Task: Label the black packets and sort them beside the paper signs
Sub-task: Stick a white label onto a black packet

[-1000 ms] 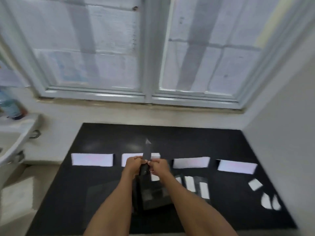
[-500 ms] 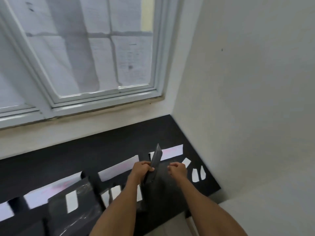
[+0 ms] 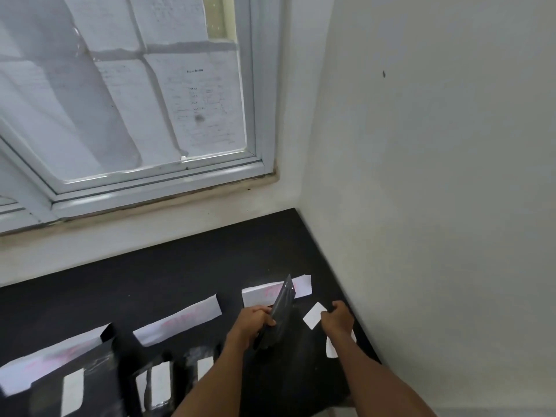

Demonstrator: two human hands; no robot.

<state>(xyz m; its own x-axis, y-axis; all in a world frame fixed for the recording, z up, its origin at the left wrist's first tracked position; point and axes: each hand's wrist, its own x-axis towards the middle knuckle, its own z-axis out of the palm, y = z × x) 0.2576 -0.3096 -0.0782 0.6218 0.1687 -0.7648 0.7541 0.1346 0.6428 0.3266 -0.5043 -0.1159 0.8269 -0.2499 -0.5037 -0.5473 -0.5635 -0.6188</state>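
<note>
My left hand grips a black packet, held on edge above the black table. My right hand has its fingers curled on a small white label lying near the table's right edge. Another white label shows partly under my right wrist. Three paper signs with pink writing lie in a row: one far right, one in the middle, one at the left. Labelled black packets lie in front of the signs at the lower left and lower centre.
A white wall bounds the table on the right. A window with papers stuck on the glass stands behind a pale sill. The table's front right corner is close to my right forearm.
The view has swung right toward the wall. My right hand let go of the packet and moved right onto a white label. My left hand keeps the packet.
</note>
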